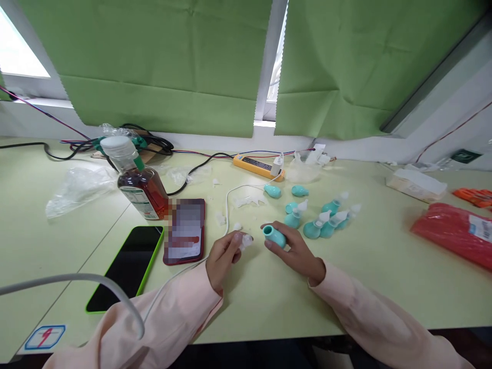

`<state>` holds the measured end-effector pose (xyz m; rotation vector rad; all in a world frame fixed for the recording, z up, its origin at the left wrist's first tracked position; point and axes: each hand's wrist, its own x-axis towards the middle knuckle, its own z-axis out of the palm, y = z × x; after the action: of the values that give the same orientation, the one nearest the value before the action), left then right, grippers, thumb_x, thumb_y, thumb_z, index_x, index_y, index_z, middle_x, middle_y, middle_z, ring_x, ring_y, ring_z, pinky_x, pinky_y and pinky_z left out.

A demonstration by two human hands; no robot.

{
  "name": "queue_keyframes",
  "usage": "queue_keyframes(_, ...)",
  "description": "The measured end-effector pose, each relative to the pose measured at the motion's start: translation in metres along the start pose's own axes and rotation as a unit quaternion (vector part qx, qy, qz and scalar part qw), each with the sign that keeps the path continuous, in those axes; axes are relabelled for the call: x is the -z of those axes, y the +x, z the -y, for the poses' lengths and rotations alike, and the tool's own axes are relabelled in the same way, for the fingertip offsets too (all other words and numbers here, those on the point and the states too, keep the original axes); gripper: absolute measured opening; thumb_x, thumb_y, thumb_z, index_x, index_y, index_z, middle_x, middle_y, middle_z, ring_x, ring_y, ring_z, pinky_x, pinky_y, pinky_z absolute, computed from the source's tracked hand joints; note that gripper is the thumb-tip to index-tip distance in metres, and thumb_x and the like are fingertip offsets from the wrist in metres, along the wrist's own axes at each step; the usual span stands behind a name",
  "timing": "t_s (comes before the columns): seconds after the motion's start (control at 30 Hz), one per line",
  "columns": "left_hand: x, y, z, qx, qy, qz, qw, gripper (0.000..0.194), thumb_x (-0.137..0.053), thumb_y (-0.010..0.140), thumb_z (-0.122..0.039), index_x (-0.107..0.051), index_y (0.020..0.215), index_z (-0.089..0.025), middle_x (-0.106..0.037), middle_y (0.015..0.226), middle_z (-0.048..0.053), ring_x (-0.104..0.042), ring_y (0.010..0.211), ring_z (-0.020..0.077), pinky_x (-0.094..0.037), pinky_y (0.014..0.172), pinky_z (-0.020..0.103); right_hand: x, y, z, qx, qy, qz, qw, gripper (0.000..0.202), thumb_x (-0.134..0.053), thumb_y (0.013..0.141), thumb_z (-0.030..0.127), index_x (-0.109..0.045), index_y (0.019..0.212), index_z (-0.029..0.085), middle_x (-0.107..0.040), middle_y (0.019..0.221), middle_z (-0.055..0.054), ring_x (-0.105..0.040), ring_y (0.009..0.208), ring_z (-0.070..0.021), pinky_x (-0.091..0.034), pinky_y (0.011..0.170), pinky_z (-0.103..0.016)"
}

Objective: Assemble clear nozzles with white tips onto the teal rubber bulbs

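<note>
Here, at the pale green table [384, 287], our right hand [298, 251] closes around a teal bulb [274, 236] near the finished pile [326, 218]; our left hand [223, 256] pinches a small clear tip [246, 240], its shape hard to make out; the red phone [185, 230] screen is blurred.

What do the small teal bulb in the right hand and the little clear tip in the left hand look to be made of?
The small teal bulb in the right hand looks like soft rubber or silicone: opaque, matte, rounded, with an open mouth. The little clear tip pinched by the left hand looks like translucent, slightly glossy plastic or silicone; it is too small to tell which.
</note>
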<state>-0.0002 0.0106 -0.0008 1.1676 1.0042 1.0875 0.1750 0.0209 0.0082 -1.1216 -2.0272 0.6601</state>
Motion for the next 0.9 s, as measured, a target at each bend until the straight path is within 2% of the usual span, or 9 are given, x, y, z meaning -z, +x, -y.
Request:
queue_keyframes(0.07,-0.001,-0.002,0.001,0.002,0.038,-0.009,0.999,0.037,-0.035,0.079,-0.043,-0.054,0.065,-0.014,-0.03,0.049,-0.004,-0.027,0.044,0.0071,-0.019,0.042,0.022,0.001,-0.002,0.0,-0.006,-0.017,0.031,0.999,0.017,-0.044,0.078,0.034,-0.048,0.075,0.017,-0.047,0.061,0.001,-0.043,0.054,-0.0102,-0.036,0.052,-0.022)
queue_keyframes(0.13,0.0,-0.003,0.002,-0.028,0.125,-0.018,0.992,0.043,-0.032,0.08,-0.043,-0.047,0.051,-0.015,-0.029,0.045,-0.004,-0.026,0.044,0.0077,-0.019,0.044,0.023,-0.002,-0.005,0.001,-0.002,-0.024,0.078,0.997,0.022,-0.04,0.08,0.034,-0.045,0.066,0.017,-0.04,0.052,0.003,-0.037,0.047,-0.0084,-0.031,0.047,-0.021)
queue_keyframes(0.2,0.001,-0.003,0.003,-0.062,0.219,-0.015,0.974,0.047,-0.029,0.081,-0.041,-0.04,0.043,-0.016,-0.03,0.041,-0.003,-0.028,0.043,0.0085,-0.02,0.046,0.024,-0.006,-0.009,0.003,0.015,-0.029,0.113,0.993,0.025,-0.036,0.081,0.033,-0.043,0.063,0.018,-0.037,0.05,0.004,-0.034,0.045,-0.0081,-0.029,0.047,-0.021)
queue_keyframes(0.27,0.001,-0.002,0.004,-0.067,0.277,0.006,0.959,0.048,-0.027,0.081,-0.04,-0.038,0.04,-0.017,-0.032,0.038,-0.003,-0.028,0.04,0.009,-0.02,0.047,0.026,-0.01,-0.011,0.005,0.039,-0.032,0.127,0.991,0.025,-0.034,0.082,0.032,-0.042,0.063,0.018,-0.037,0.051,0.004,-0.035,0.047,-0.0083,-0.029,0.048,-0.022)
queue_keyframes(0.37,0.002,-0.001,0.011,-0.067,0.286,0.008,0.956,0.047,-0.029,0.08,-0.039,-0.038,0.039,-0.018,-0.033,0.036,-0.002,-0.028,0.04,0.01,-0.021,0.049,0.027,-0.012,-0.011,0.007,0.069,-0.037,0.141,0.987,0.024,-0.034,0.083,0.031,-0.041,0.063,0.018,-0.04,0.054,0.003,-0.036,0.048,-0.0085,-0.029,0.049,-0.022)
queue_keyframes(0.53,0.005,-0.002,0.029,-0.121,0.254,-0.075,0.957,0.032,-0.044,0.071,-0.038,-0.054,0.046,-0.02,-0.041,0.042,0.001,-0.033,0.049,0.014,-0.025,0.055,0.027,-0.013,-0.01,0.009,0.068,-0.024,0.172,0.982,0.02,-0.037,0.082,0.032,-0.046,0.072,0.018,-0.047,0.057,0.002,-0.041,0.05,-0.0084,-0.032,0.05,-0.021)
queue_keyframes(0.63,0.008,-0.002,0.036,-0.139,0.259,-0.08,0.952,0.025,-0.045,0.069,-0.035,-0.059,0.054,-0.021,-0.044,0.047,0.003,-0.035,0.053,0.0158,-0.025,0.057,0.029,-0.018,-0.013,0.008,0.069,-0.049,0.154,0.985,0.02,-0.041,0.079,0.036,-0.047,0.077,0.017,-0.05,0.06,0.001,-0.044,0.052,-0.0094,-0.034,0.051,-0.021)
queue_keyframes(0.73,0.009,0.0,0.038,-0.15,0.253,-0.09,0.952,0.02,-0.049,0.065,-0.036,-0.059,0.056,-0.021,-0.046,0.051,0.004,-0.035,0.055,0.0168,-0.024,0.058,0.029,-0.025,-0.017,0.005,0.102,-0.127,0.109,0.981,0.025,-0.042,0.077,0.04,-0.048,0.081,0.015,-0.054,0.062,-0.001,-0.048,0.055,-0.0122,-0.034,0.052,-0.024)
queue_keyframes(0.9,0.007,0.002,0.034,-0.143,0.266,-0.072,0.951,0.027,-0.048,0.066,-0.038,-0.047,0.045,-0.02,-0.034,0.043,0.001,-0.026,0.047,0.0136,-0.019,0.052,0.028,-0.029,-0.019,0.006,0.181,-0.274,0.08,0.941,0.027,-0.04,0.078,0.04,-0.049,0.076,0.014,-0.054,0.061,-0.004,-0.05,0.056,-0.0155,-0.031,0.048,-0.026)
